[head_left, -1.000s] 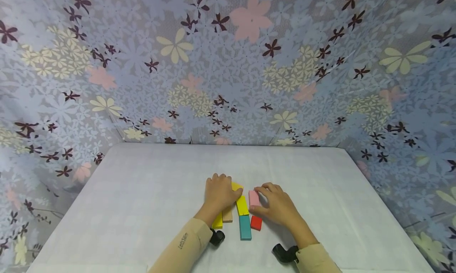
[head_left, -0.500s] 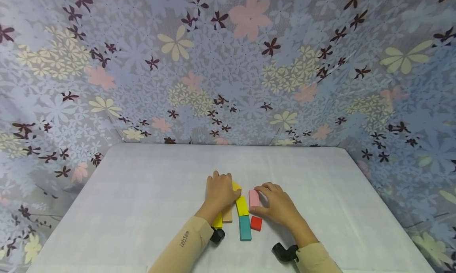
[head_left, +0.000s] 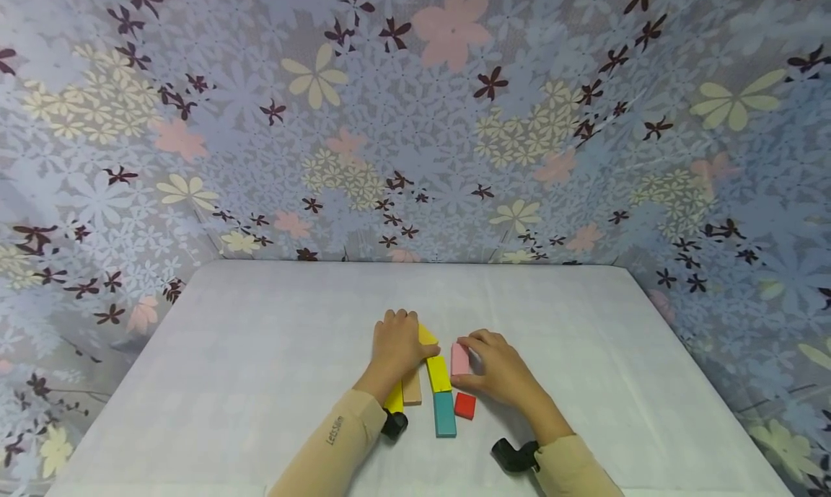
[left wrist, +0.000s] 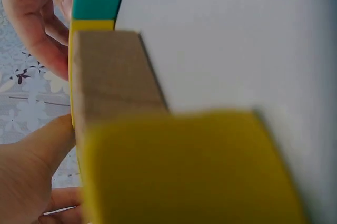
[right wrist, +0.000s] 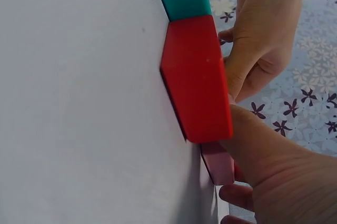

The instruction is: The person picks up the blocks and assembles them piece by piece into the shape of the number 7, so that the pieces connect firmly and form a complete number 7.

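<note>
Right hand (head_left: 503,368) pinches the pink block (head_left: 459,360); left sleeve (head_left: 331,443) reads "LetsSlim".

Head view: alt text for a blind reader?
The right hand pinches a pink block on a white table; the left hand partly hides a yellow block and a wooden block. A teal block and a red block lie nearer the camera; floral backdrop beyond.

Left hand (head_left: 394,345) showed its back, thumb extended inward. Right hand (head_left: 505,368) curved, thumb and fingertips pinching. Forearms converged.
</note>
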The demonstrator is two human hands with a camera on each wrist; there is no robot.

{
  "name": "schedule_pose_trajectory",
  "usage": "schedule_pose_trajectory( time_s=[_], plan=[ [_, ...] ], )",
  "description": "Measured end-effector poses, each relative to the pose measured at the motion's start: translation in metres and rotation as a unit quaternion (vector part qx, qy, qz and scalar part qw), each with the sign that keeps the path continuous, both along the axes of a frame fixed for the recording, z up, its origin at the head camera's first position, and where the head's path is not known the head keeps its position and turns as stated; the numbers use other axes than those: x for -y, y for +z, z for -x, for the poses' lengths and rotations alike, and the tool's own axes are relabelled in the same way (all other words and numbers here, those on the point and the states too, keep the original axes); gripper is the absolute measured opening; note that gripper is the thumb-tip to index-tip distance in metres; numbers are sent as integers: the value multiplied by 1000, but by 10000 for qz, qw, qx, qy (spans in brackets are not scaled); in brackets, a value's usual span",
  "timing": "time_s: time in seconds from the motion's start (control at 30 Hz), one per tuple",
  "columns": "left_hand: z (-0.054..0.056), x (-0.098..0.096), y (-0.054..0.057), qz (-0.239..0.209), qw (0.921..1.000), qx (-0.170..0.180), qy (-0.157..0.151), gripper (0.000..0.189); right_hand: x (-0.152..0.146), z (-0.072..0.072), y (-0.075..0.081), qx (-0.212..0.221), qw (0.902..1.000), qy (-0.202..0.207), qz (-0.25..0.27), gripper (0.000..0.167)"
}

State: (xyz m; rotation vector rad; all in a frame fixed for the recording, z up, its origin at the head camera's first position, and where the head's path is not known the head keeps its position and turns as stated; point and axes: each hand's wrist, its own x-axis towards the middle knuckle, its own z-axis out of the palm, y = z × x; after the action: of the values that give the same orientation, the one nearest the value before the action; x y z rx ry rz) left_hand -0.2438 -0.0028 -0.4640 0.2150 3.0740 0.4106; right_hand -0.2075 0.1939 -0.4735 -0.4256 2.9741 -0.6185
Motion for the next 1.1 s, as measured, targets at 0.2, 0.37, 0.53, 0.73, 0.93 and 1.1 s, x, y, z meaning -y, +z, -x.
schedule_pose_trajectory(
  time_s=[0.2,0.37,0.53,0.73,0.93,1.1],
  plan=[
    [2,4,0,-58,10000,7,20,71,2,3,0,-21,10000,51,-18,73],
    [3,9,3,-92,9998,-116,97,65,2,3,1,-71,9999,76,31,72],
    [2,19,7,-60,9993,-350,130,64,3,3,2,-73,10000,22,-24,72],
    [0,39,14,27,9987,-399,320,66,4,4,1,-42,9999,-43,-154,72],
    [-6,64,16,-88,9980,-403,482,66,2,3,1,-23,9998,-99,-147,71],
    [-14,88,18,-160,9972,-533,497,64,-2,4,1,-18,9999,-125,-118,72]
  ],
)
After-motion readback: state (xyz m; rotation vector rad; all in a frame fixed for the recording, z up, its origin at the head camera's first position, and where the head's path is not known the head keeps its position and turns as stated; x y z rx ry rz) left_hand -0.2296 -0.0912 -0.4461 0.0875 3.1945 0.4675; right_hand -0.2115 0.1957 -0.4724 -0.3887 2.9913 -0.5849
